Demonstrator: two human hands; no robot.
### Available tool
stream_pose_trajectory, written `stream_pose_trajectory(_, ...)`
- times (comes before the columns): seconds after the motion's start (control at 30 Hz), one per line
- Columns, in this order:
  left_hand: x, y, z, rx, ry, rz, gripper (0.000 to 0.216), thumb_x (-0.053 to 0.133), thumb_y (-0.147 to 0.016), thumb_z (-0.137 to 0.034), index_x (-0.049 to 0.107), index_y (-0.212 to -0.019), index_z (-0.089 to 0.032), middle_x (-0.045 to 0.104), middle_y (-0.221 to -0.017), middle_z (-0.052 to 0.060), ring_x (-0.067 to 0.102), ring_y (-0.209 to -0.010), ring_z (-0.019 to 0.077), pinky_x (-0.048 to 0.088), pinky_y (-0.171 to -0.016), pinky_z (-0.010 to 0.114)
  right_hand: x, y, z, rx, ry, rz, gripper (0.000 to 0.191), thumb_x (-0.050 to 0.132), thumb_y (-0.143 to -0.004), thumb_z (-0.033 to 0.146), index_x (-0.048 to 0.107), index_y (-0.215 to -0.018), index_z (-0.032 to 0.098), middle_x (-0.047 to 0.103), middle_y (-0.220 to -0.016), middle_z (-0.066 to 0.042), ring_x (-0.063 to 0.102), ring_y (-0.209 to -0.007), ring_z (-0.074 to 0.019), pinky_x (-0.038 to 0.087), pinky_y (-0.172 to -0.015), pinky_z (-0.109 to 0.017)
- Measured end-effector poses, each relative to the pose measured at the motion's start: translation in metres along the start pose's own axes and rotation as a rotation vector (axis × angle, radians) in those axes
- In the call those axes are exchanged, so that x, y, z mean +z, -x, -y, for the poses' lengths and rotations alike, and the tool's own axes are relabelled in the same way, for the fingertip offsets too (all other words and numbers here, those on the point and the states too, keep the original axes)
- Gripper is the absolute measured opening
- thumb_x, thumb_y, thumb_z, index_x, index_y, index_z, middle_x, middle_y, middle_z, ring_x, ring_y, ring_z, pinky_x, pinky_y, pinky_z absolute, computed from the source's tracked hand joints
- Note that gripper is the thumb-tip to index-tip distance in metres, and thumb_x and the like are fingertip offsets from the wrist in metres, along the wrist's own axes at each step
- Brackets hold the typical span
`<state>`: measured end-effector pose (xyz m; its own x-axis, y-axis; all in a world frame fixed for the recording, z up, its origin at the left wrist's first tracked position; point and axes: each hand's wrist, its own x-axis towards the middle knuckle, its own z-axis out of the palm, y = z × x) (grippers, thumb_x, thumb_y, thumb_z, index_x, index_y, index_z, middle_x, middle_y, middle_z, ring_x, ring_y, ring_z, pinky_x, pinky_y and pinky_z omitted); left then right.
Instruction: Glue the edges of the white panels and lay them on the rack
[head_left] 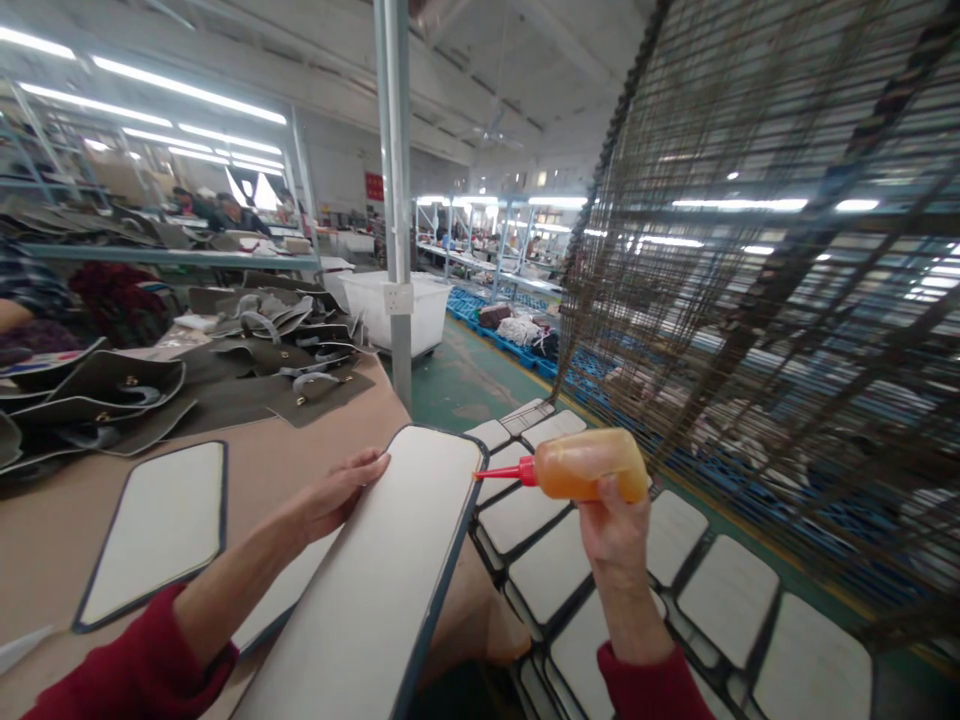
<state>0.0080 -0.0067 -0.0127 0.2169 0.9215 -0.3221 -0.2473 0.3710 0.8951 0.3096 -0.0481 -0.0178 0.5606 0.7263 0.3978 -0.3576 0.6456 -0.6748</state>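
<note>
My left hand [346,492] grips the left edge of a long white panel [382,560] with rounded corners and a dark blue rim, tilted up in front of me. In my right hand [616,530] is a squeeze bottle [589,466] of amber liquid, probably glue, lying nearly level. Its red nozzle [506,472] points left, and the tip is at the panel's right edge near the far corner. Under my left forearm another white panel [289,590] shows in part. A similar rimmed panel [157,530] lies flat on the table to the left.
Brown-topped table [315,455] carries a heap of dark grey bag pieces [255,350] with handles. Several white panels [727,585] sit in stacks at lower right. A metal post [401,200] and white bin [435,310] stand beyond; a mesh rack [750,250] slants on the right.
</note>
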Motion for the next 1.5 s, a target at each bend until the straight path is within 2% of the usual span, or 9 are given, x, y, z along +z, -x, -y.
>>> stream_pose_trajectory(0.1,-0.003,-0.003,0.002,0.005,-0.003,0.005,0.057,0.091,-0.045,-0.042,0.055,-0.081,-0.018,0.066,-0.064,-0.003,0.060,-0.053,0.0124,0.051,-0.046,0.022,0.001,-0.001,-0.002,0.036,-0.026,-0.007,0.042,0.085,-0.056,0.032,0.070,-0.094,0.022,0.073,-0.082,0.002,0.066,-0.076,-0.0170,0.054,-0.075,-0.034)
stream_pose_trajectory(0.27,-0.009,-0.009,0.005,0.005,-0.008,-0.005,0.058,0.091,-0.044,-0.042,0.053,-0.081,-0.019,0.065,-0.065,-0.003,0.061,-0.054,0.0130,0.051,-0.046,0.022,0.003,0.000,-0.005,0.039,0.008,-0.010,0.038,0.083,-0.057,0.030,0.070,-0.092,0.022,0.073,-0.080,0.000,0.066,-0.073,-0.0190,0.054,-0.075,-0.037)
stream_pose_trajectory(0.43,-0.013,-0.012,0.008,-0.003,-0.014,0.011,0.060,0.091,-0.044,-0.045,0.053,-0.083,-0.019,0.066,-0.068,-0.003,0.063,-0.057,0.0139,0.053,-0.048,0.023,0.007,0.002,-0.006,0.071,-0.032,-0.012,0.037,0.085,-0.055,0.029,0.071,-0.088,0.021,0.073,-0.079,0.001,0.066,-0.073,-0.0160,0.055,-0.070,-0.030)
stream_pose_trajectory(0.8,-0.015,-0.012,0.003,-0.001,0.009,-0.028,0.028,0.079,-0.069,-0.027,0.053,-0.077,-0.018,0.065,-0.064,-0.001,0.062,-0.052,0.0138,0.052,-0.047,0.023,0.013,0.011,-0.009,0.066,-0.001,0.030,0.038,0.083,-0.057,0.032,0.070,-0.091,0.020,0.074,-0.079,-0.002,0.068,-0.072,-0.0200,0.058,-0.071,-0.037)
stream_pose_trajectory(0.97,-0.016,-0.015,-0.001,0.015,0.008,-0.031,0.026,0.077,-0.071,-0.025,0.053,-0.079,-0.018,0.064,-0.063,-0.002,0.062,-0.053,0.0141,0.050,-0.047,0.022,0.017,0.014,-0.007,0.093,-0.010,0.046,0.035,0.084,-0.057,0.033,0.070,-0.087,0.022,0.073,-0.077,0.000,0.068,-0.071,-0.0189,0.058,-0.071,-0.035)
stream_pose_trajectory(1.17,-0.017,-0.019,-0.006,0.008,-0.005,-0.021,0.029,0.079,-0.069,-0.026,0.055,-0.083,-0.018,0.063,-0.063,-0.001,0.064,-0.056,0.0163,0.053,-0.050,0.025,0.020,0.014,-0.001,0.128,-0.010,0.080,0.037,0.085,-0.055,0.036,0.070,-0.087,0.022,0.073,-0.076,-0.001,0.068,-0.072,-0.0208,0.057,-0.076,-0.041)
stream_pose_trajectory(1.3,-0.016,-0.023,-0.009,0.012,-0.022,-0.021,0.020,0.072,-0.076,-0.023,0.055,-0.085,-0.017,0.062,-0.062,-0.001,0.064,-0.055,0.0160,0.053,-0.049,0.025,0.023,0.016,0.005,0.171,-0.030,0.055,0.043,0.088,-0.050,0.036,0.071,-0.087,0.023,0.072,-0.074,0.000,0.067,-0.072,-0.0203,0.057,-0.075,-0.039)
stream_pose_trajectory(1.5,-0.013,-0.026,-0.018,0.035,-0.034,-0.021,0.009,0.065,-0.082,-0.017,0.055,-0.082,-0.016,0.065,-0.066,0.001,0.063,-0.054,0.0153,0.054,-0.050,0.025,0.022,0.017,0.011,0.203,-0.034,0.105,0.044,0.088,-0.049,0.039,0.071,-0.087,0.024,0.071,-0.073,0.001,0.067,-0.075,-0.0217,0.055,-0.080,-0.043)
